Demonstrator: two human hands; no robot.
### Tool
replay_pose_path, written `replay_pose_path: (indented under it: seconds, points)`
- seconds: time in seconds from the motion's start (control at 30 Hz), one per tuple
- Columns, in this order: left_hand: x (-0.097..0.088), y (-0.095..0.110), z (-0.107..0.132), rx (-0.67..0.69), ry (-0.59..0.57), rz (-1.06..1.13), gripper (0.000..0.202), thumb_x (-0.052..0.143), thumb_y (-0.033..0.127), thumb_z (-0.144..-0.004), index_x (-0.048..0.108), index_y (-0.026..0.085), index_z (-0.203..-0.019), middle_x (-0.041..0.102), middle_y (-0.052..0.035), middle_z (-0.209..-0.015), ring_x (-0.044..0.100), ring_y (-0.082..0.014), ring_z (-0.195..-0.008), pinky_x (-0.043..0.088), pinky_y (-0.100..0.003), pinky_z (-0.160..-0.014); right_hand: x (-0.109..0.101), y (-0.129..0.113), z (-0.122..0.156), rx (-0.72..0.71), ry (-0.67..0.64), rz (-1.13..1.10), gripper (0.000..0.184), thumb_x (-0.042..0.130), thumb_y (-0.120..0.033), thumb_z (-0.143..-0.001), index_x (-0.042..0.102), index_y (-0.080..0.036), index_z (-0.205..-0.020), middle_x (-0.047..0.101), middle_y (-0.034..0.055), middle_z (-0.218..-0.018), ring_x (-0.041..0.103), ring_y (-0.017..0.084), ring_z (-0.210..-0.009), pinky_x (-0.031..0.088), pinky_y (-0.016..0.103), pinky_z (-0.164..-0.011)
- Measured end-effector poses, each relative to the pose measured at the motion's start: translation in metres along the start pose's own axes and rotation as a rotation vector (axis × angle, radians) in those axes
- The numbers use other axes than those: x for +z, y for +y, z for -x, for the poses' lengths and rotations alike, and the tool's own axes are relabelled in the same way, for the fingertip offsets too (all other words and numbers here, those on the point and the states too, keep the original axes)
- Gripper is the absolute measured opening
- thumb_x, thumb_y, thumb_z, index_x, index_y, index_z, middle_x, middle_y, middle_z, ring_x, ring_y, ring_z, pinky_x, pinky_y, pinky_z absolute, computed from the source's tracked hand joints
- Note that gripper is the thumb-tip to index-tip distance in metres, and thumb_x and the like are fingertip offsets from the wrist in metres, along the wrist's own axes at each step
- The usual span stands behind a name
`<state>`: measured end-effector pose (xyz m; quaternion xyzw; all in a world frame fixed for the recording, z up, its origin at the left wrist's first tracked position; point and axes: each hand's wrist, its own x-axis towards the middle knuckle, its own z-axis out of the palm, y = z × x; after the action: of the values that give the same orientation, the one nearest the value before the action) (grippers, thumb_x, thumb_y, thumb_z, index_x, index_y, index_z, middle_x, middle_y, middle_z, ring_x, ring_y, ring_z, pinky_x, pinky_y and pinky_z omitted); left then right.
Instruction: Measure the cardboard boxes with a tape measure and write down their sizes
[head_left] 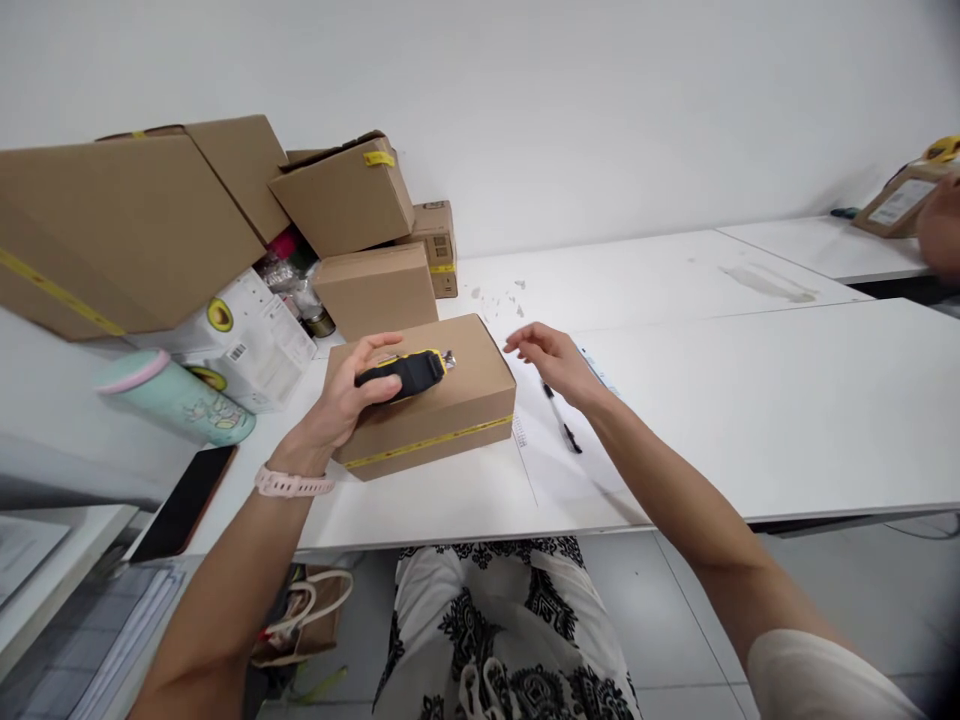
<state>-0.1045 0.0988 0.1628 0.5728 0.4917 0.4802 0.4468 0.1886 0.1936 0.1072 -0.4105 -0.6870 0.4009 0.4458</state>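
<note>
My left hand (346, 393) grips a black and yellow utility knife (409, 371), its metal tip pointing right, and rests on top of a closed cardboard box (442, 412) with a yellow tape band. The box lies on the white table (750, 400) in front of me. My right hand (551, 358) hovers just right of the box with its fingers loosely spread and nothing in them. Under that hand a black pen (561, 420) lies on a sheet of paper (555, 470).
Several cardboard boxes (352, 195) are stacked at the back left, with a white avocado-print carton (251, 340) and a mint green bottle (176, 397) lying on its side. A dark phone (187, 502) lies near the left edge. Another person's hand (941, 225) touches a parcel (896, 203) at far right.
</note>
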Motion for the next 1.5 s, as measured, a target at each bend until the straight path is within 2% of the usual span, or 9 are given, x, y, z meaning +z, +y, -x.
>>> replay_pose_path:
  seconds: [0.13, 0.23, 0.5, 0.67, 0.8, 0.93, 1.1, 1.4, 1.5]
  points:
    - [0.022, 0.014, -0.014, -0.086, -0.005, 0.091, 0.062, 0.084, 0.053, -0.067, 0.067, 0.019, -0.116, 0.074, -0.0085, -0.109, 0.070, -0.0278, -0.098, 0.060, -0.038, -0.081, 0.026, -0.039, -0.013, 0.049, -0.193, -0.098, 0.048, 0.045, -0.060, -0.099, 0.062, -0.021, -0.077, 0.071, 0.0066, -0.083, 0.059, 0.019, -0.080, 0.045, 0.035, -0.076]
    - [0.031, 0.018, -0.020, -0.107, 0.003, 0.119, 0.055, 0.083, 0.053, -0.071, 0.069, 0.019, -0.111, 0.074, -0.0097, -0.108, 0.071, -0.0299, -0.103, 0.063, -0.040, -0.081, 0.036, -0.047, -0.017, 0.101, -0.191, 0.026, 0.060, 0.045, -0.077, -0.094, 0.054, -0.022, -0.072, 0.064, 0.0040, -0.074, 0.055, 0.018, -0.072, 0.039, 0.033, -0.069]
    - [0.030, 0.016, -0.021, -0.139, 0.016, 0.152, 0.052, 0.082, 0.051, -0.072, 0.072, 0.018, -0.111, 0.077, -0.0098, -0.111, 0.073, -0.0298, -0.104, 0.066, -0.036, -0.075, 0.036, -0.041, -0.019, 0.088, -0.196, 0.113, 0.054, 0.049, -0.073, -0.095, 0.050, -0.023, -0.075, 0.056, 0.0006, -0.072, 0.045, 0.016, -0.067, 0.033, 0.032, -0.064]
    - [0.029, 0.023, -0.018, -0.173, 0.017, 0.182, 0.052, 0.083, 0.054, -0.069, 0.074, 0.017, -0.105, 0.079, -0.0093, -0.100, 0.076, -0.0281, -0.090, 0.066, -0.036, -0.070, 0.037, -0.043, -0.021, 0.141, -0.301, -0.077, 0.054, 0.058, -0.071, -0.090, 0.045, -0.024, -0.069, 0.044, -0.0017, -0.066, 0.036, 0.015, -0.063, 0.028, 0.032, -0.061]
    - [0.005, 0.037, -0.004, -0.163, 0.012, 0.125, 0.059, 0.085, 0.056, -0.064, 0.075, 0.017, -0.108, 0.080, -0.0103, -0.096, 0.076, -0.0285, -0.079, 0.064, -0.035, -0.062, 0.010, -0.035, -0.028, 0.105, -0.248, -0.219, 0.048, 0.065, -0.060, -0.089, 0.046, -0.023, -0.065, 0.042, -0.0013, -0.068, 0.036, 0.016, -0.068, 0.032, 0.033, -0.069]
    - [-0.048, 0.040, 0.014, -0.197, 0.147, 0.050, 0.058, 0.087, 0.058, -0.058, 0.079, 0.018, -0.099, 0.081, -0.0103, -0.093, 0.074, -0.0293, -0.074, 0.062, -0.034, -0.054, -0.012, -0.010, -0.030, 0.147, -0.143, -0.247, 0.046, 0.064, -0.057, -0.088, 0.045, -0.024, -0.063, 0.039, -0.0016, -0.066, 0.033, 0.016, -0.066, 0.034, 0.036, -0.074]
    - [-0.105, 0.022, 0.030, -0.292, 0.369, 0.004, 0.041, 0.086, 0.052, -0.057, 0.080, 0.020, -0.082, 0.079, -0.0074, -0.077, 0.066, -0.0232, -0.062, 0.053, -0.027, -0.041, 0.010, 0.011, -0.022, 0.184, -0.226, -0.156, 0.049, 0.064, -0.064, -0.085, 0.048, -0.023, -0.063, 0.046, -0.0013, -0.067, 0.040, 0.017, -0.070, 0.037, 0.035, -0.076]
    - [-0.123, 0.008, 0.027, -0.324, 0.383, 0.055, 0.038, 0.082, 0.052, -0.065, 0.080, 0.020, -0.084, 0.080, -0.0058, -0.080, 0.070, -0.0275, -0.071, 0.063, -0.037, -0.053, 0.037, 0.018, -0.022, 0.235, -0.152, -0.167, 0.050, 0.068, -0.067, -0.082, 0.049, -0.022, -0.069, 0.052, -0.0018, -0.074, 0.048, 0.016, -0.076, 0.039, 0.032, -0.076]
    - [-0.127, 0.006, 0.025, -0.332, 0.379, 0.081, 0.039, 0.081, 0.051, -0.066, 0.080, 0.019, -0.089, 0.081, -0.0065, -0.085, 0.072, -0.0301, -0.080, 0.066, -0.043, -0.061, 0.040, 0.014, -0.021, 0.194, -0.062, -0.147, 0.042, 0.070, -0.062, -0.082, 0.057, -0.023, -0.085, 0.064, 0.0025, -0.094, 0.057, 0.019, -0.089, 0.044, 0.035, -0.084]
